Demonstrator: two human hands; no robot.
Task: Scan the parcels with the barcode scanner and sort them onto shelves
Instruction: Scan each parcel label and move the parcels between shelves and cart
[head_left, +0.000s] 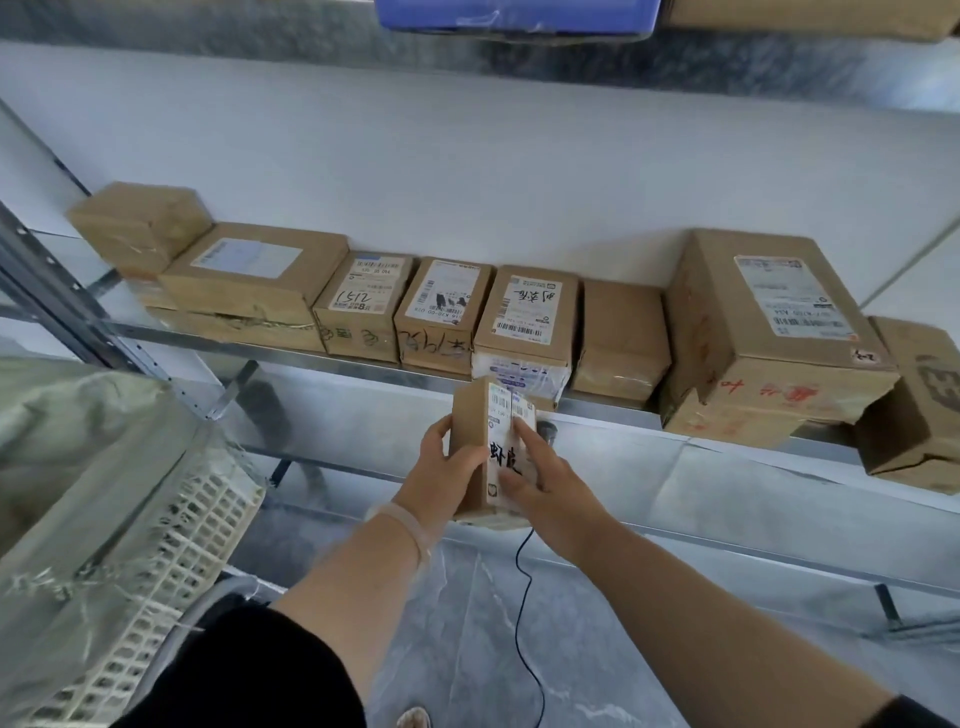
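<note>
I hold a small brown parcel (469, 441) upright in front of the middle metal shelf (332, 359); its white barcode label with black handwriting faces me. My left hand (441, 473) grips its left side with curled fingers. My right hand (558, 488) lays its thumb and index finger on the label. It also holds the dark barcode scanner (548, 431), whose head shows just beyond the knuckles, the rest hidden. The scanner's black cable (521, 571) hangs down from under that hand.
A row of several cardboard parcels (441, 312) lines the shelf, with a large box (769, 338) at the right and a stack (249, 280) at the left. A white lattice crate (197, 525) under a plastic bag stands at lower left. A blue bin (519, 13) sits overhead.
</note>
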